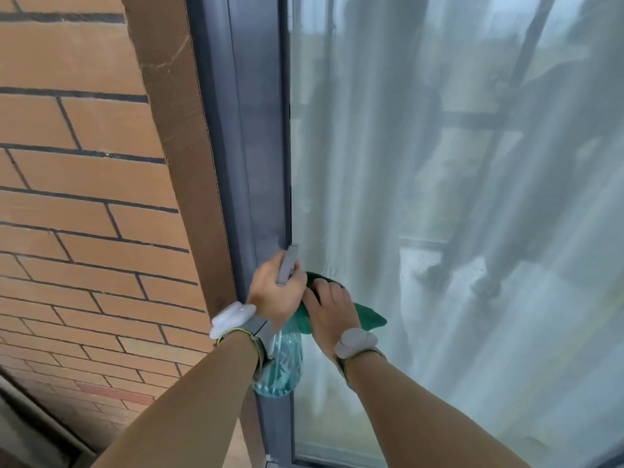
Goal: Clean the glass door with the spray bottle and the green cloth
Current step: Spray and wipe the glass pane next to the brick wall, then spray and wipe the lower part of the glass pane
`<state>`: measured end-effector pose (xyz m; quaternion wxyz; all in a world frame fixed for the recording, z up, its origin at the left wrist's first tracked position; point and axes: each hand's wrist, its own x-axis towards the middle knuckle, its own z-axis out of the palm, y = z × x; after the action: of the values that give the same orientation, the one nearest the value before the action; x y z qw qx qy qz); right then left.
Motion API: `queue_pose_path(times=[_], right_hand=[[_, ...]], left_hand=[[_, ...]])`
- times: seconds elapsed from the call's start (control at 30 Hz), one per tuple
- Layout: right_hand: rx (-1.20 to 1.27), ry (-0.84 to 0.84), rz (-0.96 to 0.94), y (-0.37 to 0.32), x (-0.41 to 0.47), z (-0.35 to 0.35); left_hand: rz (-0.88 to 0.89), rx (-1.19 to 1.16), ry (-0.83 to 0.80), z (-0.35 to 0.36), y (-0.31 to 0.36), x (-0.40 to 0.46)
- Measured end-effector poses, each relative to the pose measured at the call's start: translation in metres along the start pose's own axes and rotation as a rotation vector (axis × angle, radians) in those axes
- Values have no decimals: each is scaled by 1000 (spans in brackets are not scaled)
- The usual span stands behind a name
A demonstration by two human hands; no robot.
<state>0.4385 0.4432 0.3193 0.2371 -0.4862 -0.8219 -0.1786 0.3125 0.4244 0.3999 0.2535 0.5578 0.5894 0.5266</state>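
pressing the green cloth (366,317) flat against the glass door (439,197), the right hand (332,312) lies with its fingers spread and fairly straight over the fabric, low on the pane and just beside the door's left edge. the cloth shows past the hand on both sides: a dark fold above the fingertips and a wider flap to the right of the wrist.

the left hand (273,293) is curled round the neck of the spray bottle (282,361), gripping it. the grey spray head rises above the knuckles and reaches the line where the glass meets the grey door frame (256,146); the clear blue-tinted body hangs below the hand, in front of the frame and the left wrist. the two hands are touching or nearly so, the left just left of the right.

each wrist carries a pale rounded wrist device (233,319) on a strap.

left of the frame runs a brown reveal, then a brick wall (77,204) of orange-brown bricks with dark joints, close against the left forearm. to the right the pane stretches wide and open, with a white curtain (371,130) behind it and blurred reflections of railings. the frame's bottom rail shows at the lower edge of the view.

no label or writing can be read on the bottle or anywhere else.
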Motion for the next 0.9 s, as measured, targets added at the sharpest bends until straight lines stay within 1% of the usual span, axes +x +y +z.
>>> queue_pose_path(times=[0.07,0.13,0.27,0.4,0.53,0.67,0.83,0.9], right_hand=[[-131,-19,-64,5,11,1],[-223,-15,-116,16,22,-1],[-265,70,-186,27,37,-9],[-258,161,-160,32,54,-29],[-229,255,-161,37,85,-71],[-308,342,-220,41,113,-97],[-361,344,-307,42,113,-93],[-428,357,-334,45,112,-87]], left_hand=[[-11,-31,94,-15,-3,4],[-20,-65,130,-27,-5,10],[20,-48,132,-50,-6,15],[14,-21,202,-60,-10,18],[59,9,194,-63,-11,18],[55,-19,178,-63,-12,16],[27,-30,193,-68,-21,17],[22,-20,191,-71,-24,14]])
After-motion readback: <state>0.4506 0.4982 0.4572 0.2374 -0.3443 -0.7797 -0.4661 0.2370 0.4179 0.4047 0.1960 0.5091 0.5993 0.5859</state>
